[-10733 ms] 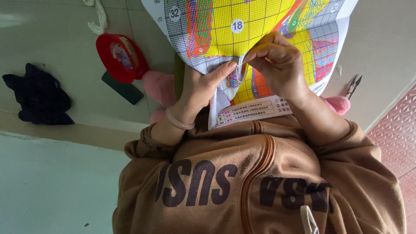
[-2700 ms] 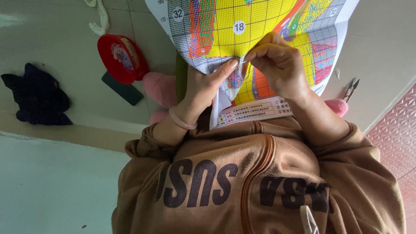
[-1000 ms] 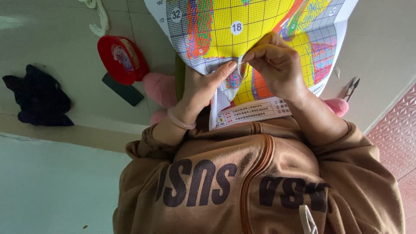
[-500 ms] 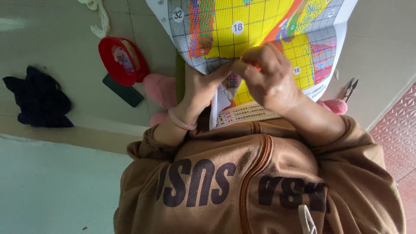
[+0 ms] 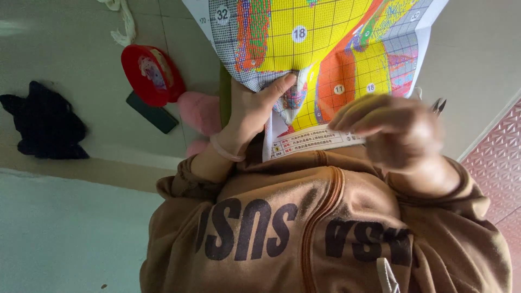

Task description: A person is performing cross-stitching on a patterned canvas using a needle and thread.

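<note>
Nearest the camera is your brown zip sweatshirt (image 5: 325, 233) with large dark letters across the chest. Just above it your right hand (image 5: 391, 127) is blurred; its fingers look drawn together, but you cannot tell whether they pinch anything. Under that hand, along the lower edge of the canvas (image 5: 325, 49), runs a white label strip (image 5: 315, 142) with small print and little colour squares. Your left hand (image 5: 255, 114), a pale band at its wrist, grips the canvas from the side, thumb lying over the front, other fingers hidden behind the cloth. The canvas is held up before your chest: a gridded cloth printed mostly yellow, with orange, red, green and blue patches, grey checked margins and round white number markers. Farther off, on the pale floor, lie a pink slipper (image 5: 201, 111), a dark flat phone (image 5: 152, 112), a red round tin (image 5: 151, 75) and a dark bundle of cloth (image 5: 46, 122).
</note>
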